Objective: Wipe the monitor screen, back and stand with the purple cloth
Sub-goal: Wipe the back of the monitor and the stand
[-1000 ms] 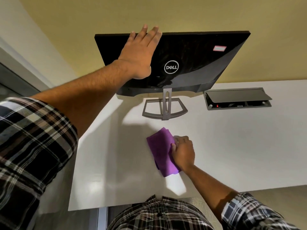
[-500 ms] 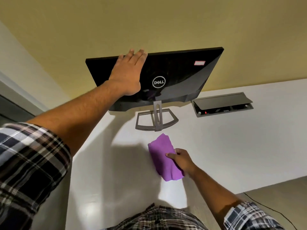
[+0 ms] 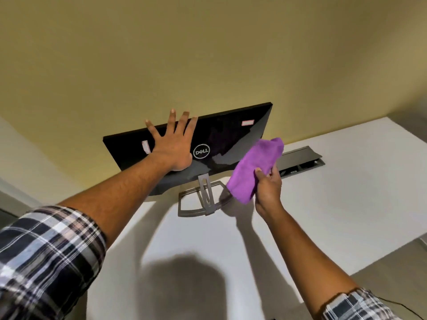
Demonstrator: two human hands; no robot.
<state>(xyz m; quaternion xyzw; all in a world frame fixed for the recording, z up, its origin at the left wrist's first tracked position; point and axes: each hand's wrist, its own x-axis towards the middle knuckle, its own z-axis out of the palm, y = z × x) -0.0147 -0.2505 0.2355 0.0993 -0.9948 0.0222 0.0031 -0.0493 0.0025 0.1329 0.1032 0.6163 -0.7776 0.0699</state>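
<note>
Purple cloth (image 3: 255, 167) between right-hand fingers (image 3: 259, 173), seemingly off monitor (image 3: 231, 139).

Both forearms are bare. Each sleeve (image 3: 46, 255) is rolled up near the elbow: a plaid shirt in dark navy, white and grey, with thin pinkish lines. The hands (image 3: 172, 146) wear nothing.

Black monitor (image 3: 231, 139) stands back-facing on its grey stand (image 3: 205, 195); folded purple cloth (image 3: 254, 168) is raised, perhaps touching it.
</note>
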